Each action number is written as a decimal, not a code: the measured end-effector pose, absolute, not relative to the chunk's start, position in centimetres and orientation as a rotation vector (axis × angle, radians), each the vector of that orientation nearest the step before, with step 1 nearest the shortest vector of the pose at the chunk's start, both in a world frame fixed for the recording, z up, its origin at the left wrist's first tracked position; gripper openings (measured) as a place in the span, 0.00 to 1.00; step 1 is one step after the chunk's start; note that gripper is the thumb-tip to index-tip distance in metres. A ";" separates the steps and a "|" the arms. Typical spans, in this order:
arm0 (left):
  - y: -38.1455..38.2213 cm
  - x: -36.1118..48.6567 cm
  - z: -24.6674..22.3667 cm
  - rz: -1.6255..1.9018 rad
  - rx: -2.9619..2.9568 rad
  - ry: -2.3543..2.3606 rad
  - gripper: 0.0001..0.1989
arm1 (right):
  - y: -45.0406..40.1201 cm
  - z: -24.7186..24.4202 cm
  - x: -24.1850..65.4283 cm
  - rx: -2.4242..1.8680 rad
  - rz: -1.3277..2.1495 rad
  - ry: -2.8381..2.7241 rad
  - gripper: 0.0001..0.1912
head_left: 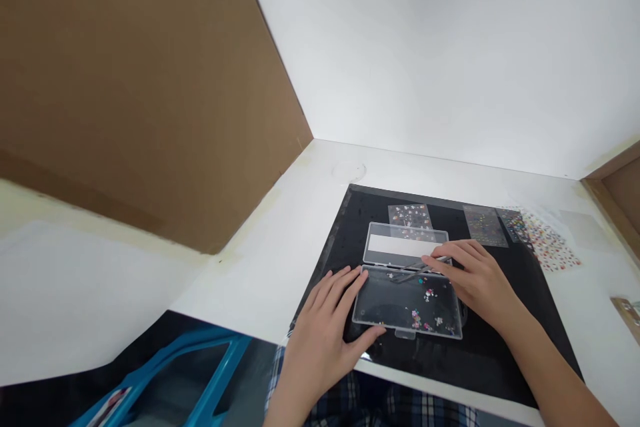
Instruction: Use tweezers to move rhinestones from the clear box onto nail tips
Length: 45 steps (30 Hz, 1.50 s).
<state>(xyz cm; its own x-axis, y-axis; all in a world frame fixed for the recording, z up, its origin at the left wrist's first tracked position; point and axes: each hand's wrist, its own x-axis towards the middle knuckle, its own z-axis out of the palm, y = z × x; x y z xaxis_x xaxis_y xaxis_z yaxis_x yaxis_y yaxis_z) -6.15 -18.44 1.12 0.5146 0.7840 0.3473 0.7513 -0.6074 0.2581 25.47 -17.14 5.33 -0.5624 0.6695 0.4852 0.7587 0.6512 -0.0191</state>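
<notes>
A clear plastic case (385, 307) lies open on a black mat (415, 357), its lid (380, 229) folded back away from me. Small coloured gems (416, 319) are scattered inside the base, mostly toward its right half. My right hand (473, 277) grips a pair of metal tweezers (417, 270), whose tips reach into the upper part of the base beside a small pale piece. My left hand (325, 320) rests with fingers spread at the case's left edge, fingertips at its upper left corner and thumb by the front edge.
Clear sticker sheets (485, 225) lie on the mat behind the case, one partly under the lid. A sheet with many coloured dots (553, 243) overhangs the mat's right side. A brown panel (150, 80) stands at left, a white wall (450, 60) behind. A blue plastic chair (215, 373) is below left.
</notes>
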 end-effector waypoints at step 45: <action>-18.6 -5.6 1.7 0.636 2.614 1.397 0.38 | -18.1 7.6 25.1 -1.066 -0.378 -2.466 0.18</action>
